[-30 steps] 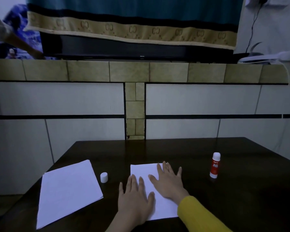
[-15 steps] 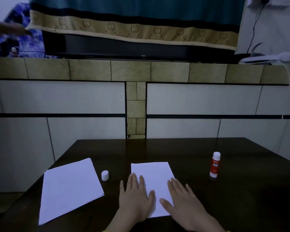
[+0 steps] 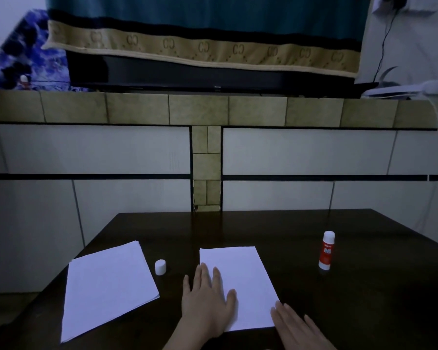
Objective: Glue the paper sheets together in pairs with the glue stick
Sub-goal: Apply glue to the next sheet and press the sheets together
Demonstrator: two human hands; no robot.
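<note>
My left hand (image 3: 208, 301) lies flat, fingers spread, on the centre sheet (image 3: 238, 281); my right hand (image 3: 299, 329) is flat at its corner, gripping nothing. Looks like one pair pressed. Stack (image 3: 106, 286) left; glue stick (image 3: 327, 250) upright, cap (image 3: 160, 267) off.

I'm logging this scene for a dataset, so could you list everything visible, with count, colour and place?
Dark wooden table: one, dark brown, foreground.
Centre white paper sheet: at least one, white, table middle, under the left hand.
Stack of white paper sheets: one, white, table left.
Upright red glue stick: one, red with white top, table right.
Small white cap: one, white, between stack and centre sheet.
Tiled ledge: one, olive, behind the table.
Teal cloth with tan border: one, above the ledge.
Left hand: flat on the centre sheet.
Right hand: flat at the sheet's near right corner.
</note>
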